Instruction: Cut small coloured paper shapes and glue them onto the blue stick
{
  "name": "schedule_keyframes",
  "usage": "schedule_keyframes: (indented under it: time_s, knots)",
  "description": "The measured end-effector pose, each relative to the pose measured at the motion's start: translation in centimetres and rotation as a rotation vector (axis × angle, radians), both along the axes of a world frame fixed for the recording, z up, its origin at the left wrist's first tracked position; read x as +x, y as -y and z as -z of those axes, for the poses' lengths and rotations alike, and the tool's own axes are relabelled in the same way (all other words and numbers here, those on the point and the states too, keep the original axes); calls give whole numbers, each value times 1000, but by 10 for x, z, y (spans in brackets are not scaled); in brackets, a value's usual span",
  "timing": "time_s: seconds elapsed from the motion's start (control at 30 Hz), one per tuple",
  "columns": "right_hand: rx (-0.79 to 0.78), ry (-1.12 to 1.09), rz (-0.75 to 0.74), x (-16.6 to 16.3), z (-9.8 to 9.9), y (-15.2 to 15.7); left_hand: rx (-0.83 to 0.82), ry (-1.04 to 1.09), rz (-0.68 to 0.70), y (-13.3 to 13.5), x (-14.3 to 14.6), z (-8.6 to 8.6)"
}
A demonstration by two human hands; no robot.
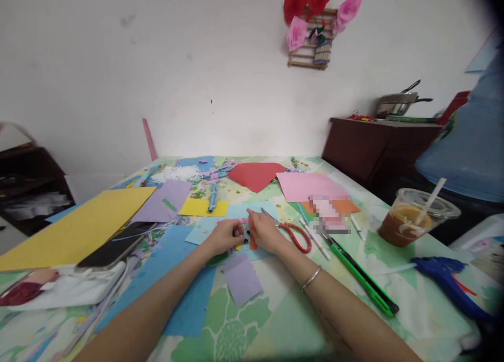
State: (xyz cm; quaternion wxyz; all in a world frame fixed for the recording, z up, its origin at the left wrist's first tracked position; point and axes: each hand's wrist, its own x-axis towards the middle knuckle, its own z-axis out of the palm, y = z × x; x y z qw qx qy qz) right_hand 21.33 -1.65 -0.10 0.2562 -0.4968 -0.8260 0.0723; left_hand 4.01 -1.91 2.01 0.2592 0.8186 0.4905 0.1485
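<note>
My left hand (226, 236) is closed, its fingertips curled together above light blue paper. What they pinch is too small to make out. Beside it, my right hand (265, 231) has its fingers on a small orange paper piece (252, 235). Small black bits (246, 241) and a scrap of yellow paper (238, 247) show between the hands. Orange-handled scissors (297, 237) lie just right of my right hand. A lilac paper square (241, 280) is nearer to me, below both hands.
A green box cutter (364, 278), a blue glue gun (452, 286) and a cup of drink (409, 220) stand or lie at right. Blue paper (189, 309), a phone (114, 246) and yellow sheets (79, 220) cover the left. A red paper piece (255, 175) lies behind.
</note>
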Motion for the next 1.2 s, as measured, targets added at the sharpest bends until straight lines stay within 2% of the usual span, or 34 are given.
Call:
schedule_keyframes:
  time_s: [0.2,0.43,0.57,0.77,0.93,1.1,1.2]
  knots:
    - [-40,-294,14,3,-6,-3,-45,57,-31,-5,-9,0]
    - [-10,-817,85,11,-21,-2,147,286,-153,-9,-13,-9]
    - [-61,-1041,40,9,-28,8,213,500,-177,0,-2,-15]
    - [-184,-1189,-43,-2,-33,23,89,652,-87,14,9,-19]
    - [-183,-1297,3,8,-38,19,-16,659,-63,12,3,-21]
    - [-115,-1409,118,32,-44,13,8,714,-184,2,-13,-26]
    - [-148,-1389,126,35,-45,13,69,765,-289,-2,-20,-30]
